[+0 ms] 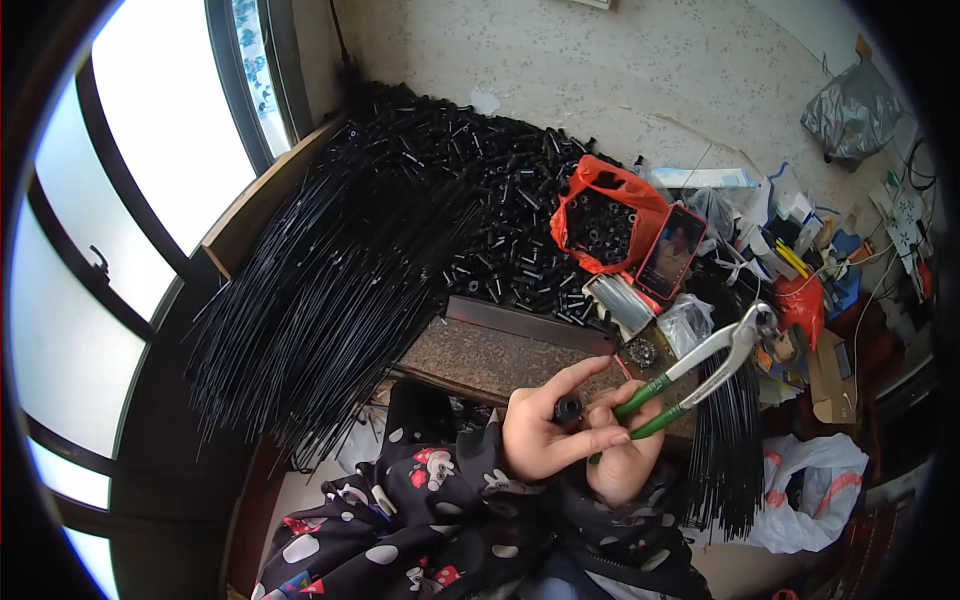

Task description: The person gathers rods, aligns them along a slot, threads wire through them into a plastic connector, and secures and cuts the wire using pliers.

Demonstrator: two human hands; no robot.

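Observation:
My left hand (535,430) curls around a short black cylindrical piece (567,410), whose round hollow end faces up. Its index finger points out to the right and its thumb reaches across to my right hand. My right hand (625,460) grips a pair of pincers (708,368) by the green handles. The silver head of the pincers points up and right, away from both hands, and the handles are spread apart. Just beyond the hands lies the worn bench edge (500,352) with a dark metal bar (525,325).
Loose black tubular parts (470,180) are heaped at the back, beside long thin black rods (310,310). A red bag (610,215) of small parts and a phone (672,252) stand right of the heap. More black strands (728,450) hang over the right edge, near a white plastic bag (820,490).

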